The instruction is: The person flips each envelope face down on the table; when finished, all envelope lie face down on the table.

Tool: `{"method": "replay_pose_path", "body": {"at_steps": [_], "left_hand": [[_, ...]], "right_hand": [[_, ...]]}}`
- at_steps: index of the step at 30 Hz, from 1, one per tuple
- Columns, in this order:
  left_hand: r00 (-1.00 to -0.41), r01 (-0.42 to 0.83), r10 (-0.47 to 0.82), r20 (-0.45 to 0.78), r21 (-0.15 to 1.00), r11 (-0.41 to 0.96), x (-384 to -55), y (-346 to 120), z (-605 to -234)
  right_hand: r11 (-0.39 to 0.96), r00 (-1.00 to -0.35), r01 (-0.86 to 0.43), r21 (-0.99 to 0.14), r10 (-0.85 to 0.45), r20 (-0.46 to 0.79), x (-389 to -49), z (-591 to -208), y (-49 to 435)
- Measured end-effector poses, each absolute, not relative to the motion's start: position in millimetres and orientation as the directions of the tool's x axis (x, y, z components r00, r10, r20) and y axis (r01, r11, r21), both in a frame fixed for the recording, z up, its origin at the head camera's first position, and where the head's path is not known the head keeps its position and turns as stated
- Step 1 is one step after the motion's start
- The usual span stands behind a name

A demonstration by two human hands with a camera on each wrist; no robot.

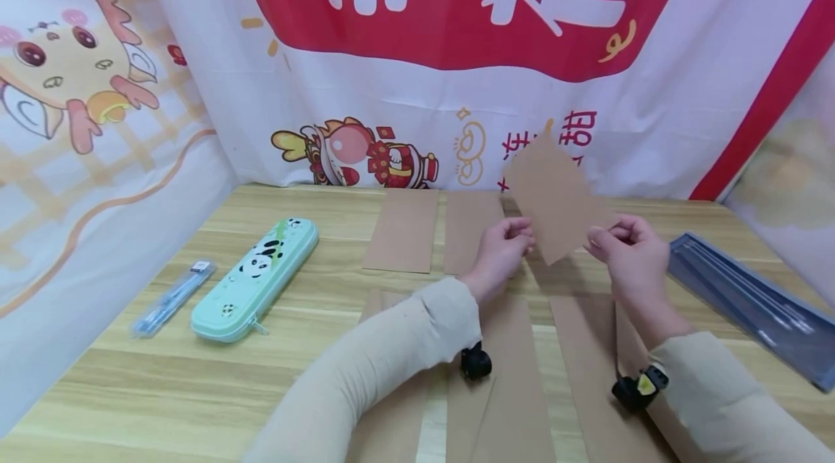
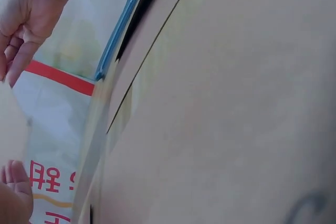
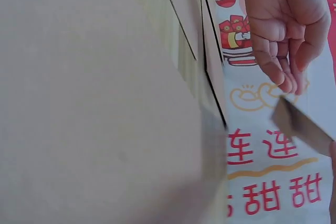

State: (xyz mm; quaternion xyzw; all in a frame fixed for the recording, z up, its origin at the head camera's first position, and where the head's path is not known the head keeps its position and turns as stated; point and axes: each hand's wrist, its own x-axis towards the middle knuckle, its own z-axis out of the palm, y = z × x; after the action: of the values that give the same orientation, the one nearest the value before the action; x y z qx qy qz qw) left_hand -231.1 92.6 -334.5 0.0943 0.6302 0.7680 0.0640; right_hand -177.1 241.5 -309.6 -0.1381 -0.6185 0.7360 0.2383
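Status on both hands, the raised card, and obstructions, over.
Right hand pinches brown card above table. Left hand at its edge, contact unclear. Nothing visibly blocking.

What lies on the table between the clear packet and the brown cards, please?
The head view shows the mint panda case between the clear packet and brown cards.

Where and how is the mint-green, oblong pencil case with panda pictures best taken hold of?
Probably by its middle, from above, gripping across the narrow width. The mint-green, oblong pencil case lies flat, long and slim, and its raised long sides should give good hold.
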Motion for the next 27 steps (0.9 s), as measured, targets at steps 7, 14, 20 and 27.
{"method": "replay_pose_path", "body": {"at_steps": [7, 14, 20, 27], "left_hand": [[-0.981, 0.074, 0.161, 0.109, 0.975, -0.211, -225.0, 94.9, -338.4], [-0.986, 0.027, 0.154, 0.067, 0.968, -0.248, -223.2, 101.3, -342.1], [-0.988, 0.003, 0.149, 0.034, 0.979, -0.206, -225.1, 100.1, -341.4], [-0.982, -0.006, 0.190, 0.010, 0.997, -0.081, -231.3, 97.2, -342.9]], "right_hand": [[-0.515, -0.854, -0.259, -0.817, 0.517, -0.055, -175.6, -313.6, 244.1], [-0.631, -0.867, -0.237, -0.738, 0.480, -0.131, -176.2, -319.6, 241.7], [-0.512, -0.968, -0.042, -0.858, 0.235, -0.093, -173.5, -323.6, 264.6], [-0.081, -0.978, 0.179, -0.981, -0.123, -0.168, -185.8, -320.2, 315.5]]}}
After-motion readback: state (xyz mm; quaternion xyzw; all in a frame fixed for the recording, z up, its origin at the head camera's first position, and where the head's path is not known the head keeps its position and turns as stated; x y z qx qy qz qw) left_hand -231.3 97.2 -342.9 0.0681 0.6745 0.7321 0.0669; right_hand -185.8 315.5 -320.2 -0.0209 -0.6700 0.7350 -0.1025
